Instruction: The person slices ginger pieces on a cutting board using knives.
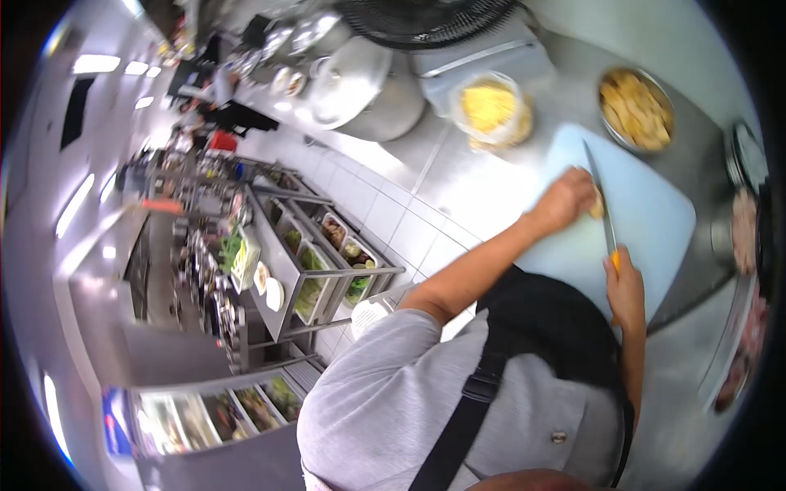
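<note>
A light-blue cutting board [659, 209] lies on the steel table. My right hand [626, 290] is closed around the yellow handle of a knife [606, 204], whose long blade points away across the board. On the blade's left side, my left hand [566, 199] has its fingers bent over a small pale-yellow food piece [598, 204], pressed against the board. The piece sits close beside the blade; whether they touch I cannot tell. Beyond the board stands a metal bowl [604, 123] full of yellowish chunks. Left of it is a clear plastic bag [524, 123] with shredded yellow food inside.
A large lidded pot [352, 82] stands farther left on the steel table [458, 176]. A black round fan-like grille [426, 20] is at the top. Racks with vegetable trays [311, 282] stand to the left, across a tiled floor [409, 241]. Another person [223, 86] appears far back.
</note>
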`<state>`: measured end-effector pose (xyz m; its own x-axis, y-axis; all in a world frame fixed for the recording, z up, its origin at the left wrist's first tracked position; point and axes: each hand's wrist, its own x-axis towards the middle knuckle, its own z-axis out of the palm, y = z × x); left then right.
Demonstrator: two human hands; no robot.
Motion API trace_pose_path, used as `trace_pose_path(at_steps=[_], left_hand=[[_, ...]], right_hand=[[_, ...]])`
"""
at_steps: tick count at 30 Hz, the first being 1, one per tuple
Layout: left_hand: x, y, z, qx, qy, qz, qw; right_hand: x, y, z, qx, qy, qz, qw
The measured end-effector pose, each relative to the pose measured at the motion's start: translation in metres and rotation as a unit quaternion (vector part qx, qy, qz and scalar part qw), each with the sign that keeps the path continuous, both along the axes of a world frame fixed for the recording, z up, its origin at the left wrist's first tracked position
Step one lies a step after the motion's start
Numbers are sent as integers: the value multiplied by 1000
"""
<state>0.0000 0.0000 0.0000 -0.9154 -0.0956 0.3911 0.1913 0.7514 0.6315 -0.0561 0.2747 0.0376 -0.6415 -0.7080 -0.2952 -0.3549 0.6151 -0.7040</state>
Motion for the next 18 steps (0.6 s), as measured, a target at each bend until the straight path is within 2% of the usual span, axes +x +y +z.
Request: trace_pose_path(at_steps=[2,3,4,7,18], left_hand=[[-16,49,-5,76,22,23,997],[29,-40,39,5,-1,30,1000],[38,-39,42,14,-12,39,999],[29,-5,38,59,33,37,997],[58,-3,30,44,24,77,996]], right_hand=[[-26,38,2,42,-2,1,999],[17,-50,0,-30,-31,-1,999],[25,-54,2,-36,-41,0,998],[12,-25,10,4,18,12,1000],[15,-25,12,18,28,9,999]])
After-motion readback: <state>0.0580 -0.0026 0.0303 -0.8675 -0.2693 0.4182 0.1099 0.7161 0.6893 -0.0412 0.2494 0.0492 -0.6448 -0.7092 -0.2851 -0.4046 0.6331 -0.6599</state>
